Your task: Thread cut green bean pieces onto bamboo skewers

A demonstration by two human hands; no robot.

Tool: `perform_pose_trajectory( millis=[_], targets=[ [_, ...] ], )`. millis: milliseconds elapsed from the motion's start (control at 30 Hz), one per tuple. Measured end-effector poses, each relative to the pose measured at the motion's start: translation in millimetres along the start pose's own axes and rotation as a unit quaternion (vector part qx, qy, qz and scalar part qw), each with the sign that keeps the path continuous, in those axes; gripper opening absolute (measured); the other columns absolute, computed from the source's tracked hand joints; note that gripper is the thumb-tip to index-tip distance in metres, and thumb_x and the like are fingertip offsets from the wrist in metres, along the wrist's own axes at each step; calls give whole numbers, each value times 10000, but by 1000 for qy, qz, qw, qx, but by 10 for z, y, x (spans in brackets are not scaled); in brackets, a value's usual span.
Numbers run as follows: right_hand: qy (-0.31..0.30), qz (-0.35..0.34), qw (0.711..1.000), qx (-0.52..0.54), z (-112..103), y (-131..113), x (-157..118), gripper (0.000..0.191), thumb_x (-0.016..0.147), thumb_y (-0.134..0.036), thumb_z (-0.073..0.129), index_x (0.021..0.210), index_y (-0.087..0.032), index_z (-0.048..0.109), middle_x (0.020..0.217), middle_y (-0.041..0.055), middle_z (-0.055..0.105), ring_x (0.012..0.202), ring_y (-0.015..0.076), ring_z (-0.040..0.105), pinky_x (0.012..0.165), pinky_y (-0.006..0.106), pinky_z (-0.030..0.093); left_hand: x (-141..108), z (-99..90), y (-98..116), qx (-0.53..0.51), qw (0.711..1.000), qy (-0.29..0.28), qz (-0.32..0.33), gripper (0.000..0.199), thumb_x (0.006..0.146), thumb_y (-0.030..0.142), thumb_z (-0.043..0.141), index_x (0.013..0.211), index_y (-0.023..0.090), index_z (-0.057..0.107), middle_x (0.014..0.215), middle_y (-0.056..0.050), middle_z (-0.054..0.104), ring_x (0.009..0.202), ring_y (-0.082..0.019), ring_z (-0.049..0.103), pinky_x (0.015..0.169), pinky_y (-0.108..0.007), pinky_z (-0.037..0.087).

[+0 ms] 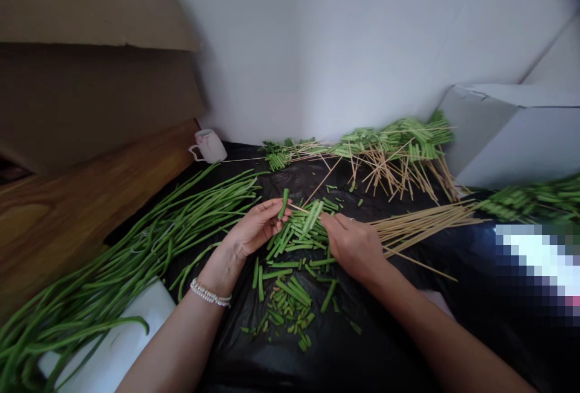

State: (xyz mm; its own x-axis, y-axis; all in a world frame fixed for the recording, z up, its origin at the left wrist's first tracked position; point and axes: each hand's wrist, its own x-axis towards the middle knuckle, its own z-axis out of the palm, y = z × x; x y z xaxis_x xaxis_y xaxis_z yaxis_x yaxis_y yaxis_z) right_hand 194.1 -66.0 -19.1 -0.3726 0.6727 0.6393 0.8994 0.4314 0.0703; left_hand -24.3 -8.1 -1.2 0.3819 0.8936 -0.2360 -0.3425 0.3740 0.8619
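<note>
My left hand point(260, 224), with a beaded bracelet at the wrist, pinches a short piece of green bean point(284, 203) upright between thumb and fingers. In my closed right hand point(353, 242) is a thin wooden skewer point(299, 207), its tip pointing left at that piece; whether it has pierced it I cannot make out. Several bean pieces point(313, 215) are threaded side by side on the skewer near my right fingers. Below both hands lies a pile of cut bean pieces point(294, 239) on black plastic sheeting point(254, 357).
Long uncut beans point(181, 212) spread along the left, partly over a white box point(136, 332). Bare skewers point(426, 224) lie right of my hand. Filled skewers point(408, 136) are heaped at the back by the wall. A mug point(211, 146) stands back left, beneath a cardboard box point(99, 91).
</note>
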Motion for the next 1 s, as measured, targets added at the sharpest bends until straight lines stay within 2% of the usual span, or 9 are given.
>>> perform_pose_trajectory(
  millis=[167, 667, 867, 1000],
  targets=[
    [5, 3, 1000, 2, -1, -4, -1, 251, 888, -142, 452, 1003, -184, 670, 679, -11, 593, 572, 103, 477, 544, 272, 251, 9, -14, -16, -9, 1000, -8, -1, 224, 761, 175, 724, 973, 104, 701, 854, -53, 675, 705, -70, 604, 611, -135, 481],
    [-3, 10, 1000, -5, -10, 3, 4, 256, 881, -143, 452, 1006, -186, 670, 683, -8, 594, 585, 103, 486, 541, 273, 265, -3, 2, -10, -8, 1000, 22, -2, 200, 738, 148, 741, 932, 105, 716, 829, -66, 693, 670, -68, 605, 590, -139, 479],
    [2, -1, 1000, -16, -4, 8, -4, 256, 876, -142, 461, 1016, -189, 670, 680, -11, 590, 581, 110, 486, 546, 280, 268, 3, 4, -16, 30, 998, 44, 18, 237, 684, 195, 792, 895, 102, 739, 791, -63, 698, 657, -65, 585, 588, -145, 456],
    [-13, 1, 1000, -18, -1, 0, -14, 249, 865, -136, 471, 1000, -191, 674, 685, -8, 593, 586, 113, 491, 548, 284, 270, 4, 7, -32, 83, 994, 55, 54, 252, 655, 254, 811, 861, 121, 755, 796, -68, 712, 688, -92, 591, 613, -184, 442]
  ],
)
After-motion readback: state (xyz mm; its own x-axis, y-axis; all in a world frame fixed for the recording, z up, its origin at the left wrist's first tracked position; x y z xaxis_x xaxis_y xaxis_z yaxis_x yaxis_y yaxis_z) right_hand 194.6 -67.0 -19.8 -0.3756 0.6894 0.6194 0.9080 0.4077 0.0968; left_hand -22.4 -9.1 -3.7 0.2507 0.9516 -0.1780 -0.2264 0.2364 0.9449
